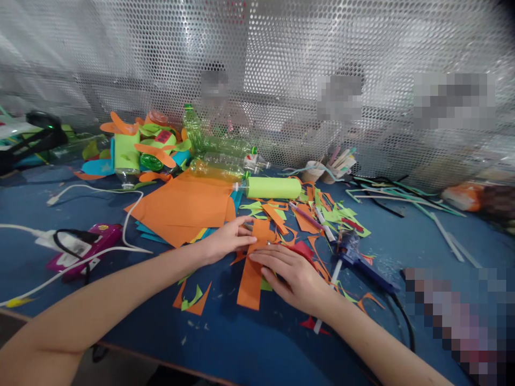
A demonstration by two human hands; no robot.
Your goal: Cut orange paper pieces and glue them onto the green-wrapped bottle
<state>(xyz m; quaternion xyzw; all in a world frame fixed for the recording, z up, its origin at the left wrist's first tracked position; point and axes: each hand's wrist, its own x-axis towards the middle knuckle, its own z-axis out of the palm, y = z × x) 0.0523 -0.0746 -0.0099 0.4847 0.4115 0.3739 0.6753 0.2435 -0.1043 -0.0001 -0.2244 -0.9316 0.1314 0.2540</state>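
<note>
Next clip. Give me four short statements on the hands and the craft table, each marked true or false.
1. The left hand and the right hand both touch the orange paper strip on the blue table. True.
2. The right hand holds the blue glue gun. False: the gun lies on the table beside that hand, untouched.
3. A lime-green tube lies on its side beyond the hands. True.
4. The magenta glue gun lies by the right hand. False: it lies far left, past the left forearm.
</note>
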